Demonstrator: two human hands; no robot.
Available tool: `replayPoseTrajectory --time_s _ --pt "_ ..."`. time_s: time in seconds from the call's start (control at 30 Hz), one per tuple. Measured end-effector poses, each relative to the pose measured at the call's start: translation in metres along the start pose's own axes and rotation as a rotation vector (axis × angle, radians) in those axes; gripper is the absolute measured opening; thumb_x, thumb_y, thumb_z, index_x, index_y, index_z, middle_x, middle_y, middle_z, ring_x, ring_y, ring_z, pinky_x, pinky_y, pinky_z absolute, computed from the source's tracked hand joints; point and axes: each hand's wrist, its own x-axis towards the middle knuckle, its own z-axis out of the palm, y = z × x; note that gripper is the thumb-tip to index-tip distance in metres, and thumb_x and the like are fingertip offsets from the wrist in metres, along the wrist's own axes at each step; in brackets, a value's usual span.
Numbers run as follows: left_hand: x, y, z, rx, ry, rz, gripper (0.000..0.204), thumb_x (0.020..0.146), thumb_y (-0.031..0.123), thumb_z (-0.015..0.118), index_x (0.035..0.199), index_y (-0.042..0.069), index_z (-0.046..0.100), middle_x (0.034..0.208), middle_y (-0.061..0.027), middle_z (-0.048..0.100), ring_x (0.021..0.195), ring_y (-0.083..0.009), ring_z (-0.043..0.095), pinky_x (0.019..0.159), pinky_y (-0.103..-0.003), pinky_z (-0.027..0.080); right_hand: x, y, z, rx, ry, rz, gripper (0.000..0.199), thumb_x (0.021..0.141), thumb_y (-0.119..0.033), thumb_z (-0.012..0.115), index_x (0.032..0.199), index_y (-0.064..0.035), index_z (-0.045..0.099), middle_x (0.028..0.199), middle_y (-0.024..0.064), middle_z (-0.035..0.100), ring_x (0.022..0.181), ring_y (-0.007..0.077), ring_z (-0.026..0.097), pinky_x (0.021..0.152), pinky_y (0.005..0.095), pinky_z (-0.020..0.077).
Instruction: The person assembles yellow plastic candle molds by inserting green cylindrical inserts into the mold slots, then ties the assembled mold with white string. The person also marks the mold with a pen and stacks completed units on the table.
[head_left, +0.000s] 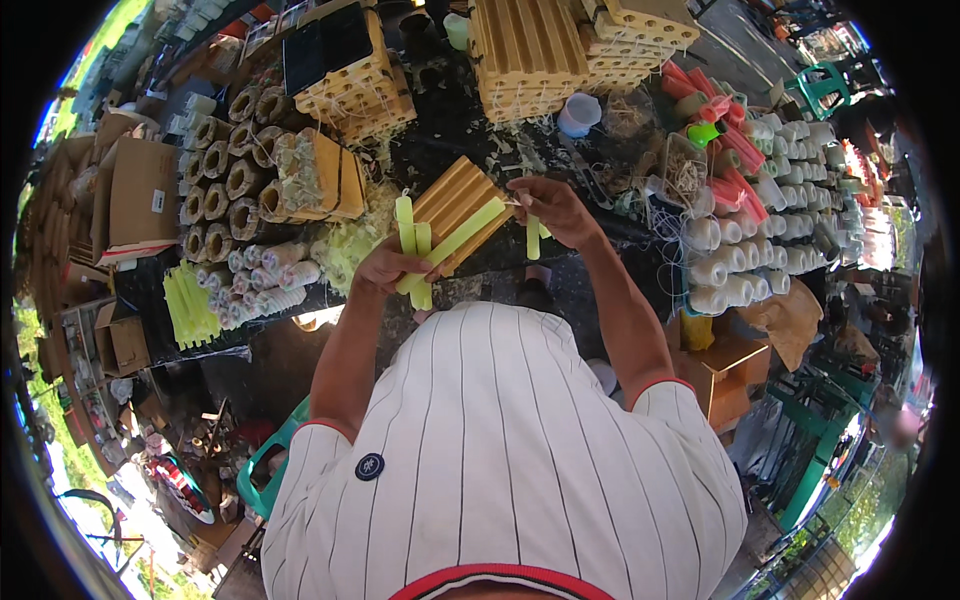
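Observation:
My left hand is closed around several pale yellow-green candles, which cross each other as they stick out of the grip. One long candle slants from this hand toward my right hand. My right fingers are pinched close to its far tip, where a wick seems to show. Another short yellow-green candle hangs from under my right hand, held in its curled fingers. Behind the candles lies a grooved wooden mould half, its channels running at a slant; the candles hide part of it.
Stacked grooved moulds stand at the back of the black-covered table. Yellow-green shavings, round hollow moulds and more candles are on the left. On the right are white thread spools, red candles and a whitish cup.

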Motion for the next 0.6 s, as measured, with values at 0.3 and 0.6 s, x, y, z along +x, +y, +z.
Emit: replayPoseTrajectory --time_s 0.3,0.6 --pt "0.024 0.024 0.017 -0.028 -0.148 0.106 0.05 0.079 -0.001 0.078 0.126 -0.011 0.063 0.095 -0.0142 0.07 0.084 -0.0219 0.066 0.074 -0.034 0.05 -0.005 -0.027 -0.004 -0.034 -0.133 -0.022 0.053 0.102 -0.034 0.074 0.136 0.0041 0.06 0.097 0.0049 0.069 0.087 0.0146 0.063 0.081 0.0321 0.0522" --pt "0.036 0.027 0.053 0.083 -0.168 0.17 0.051 0.066 -0.004 0.08 0.113 0.004 0.063 0.089 -0.0094 0.061 0.082 -0.0218 0.06 0.074 -0.036 0.046 -0.019 -0.054 0.059 0.368 -0.04 -0.116 0.035 0.105 -0.026 0.069 0.129 -0.0008 0.063 0.101 0.0047 0.065 0.092 0.0154 0.062 0.086 0.0326 0.0496"
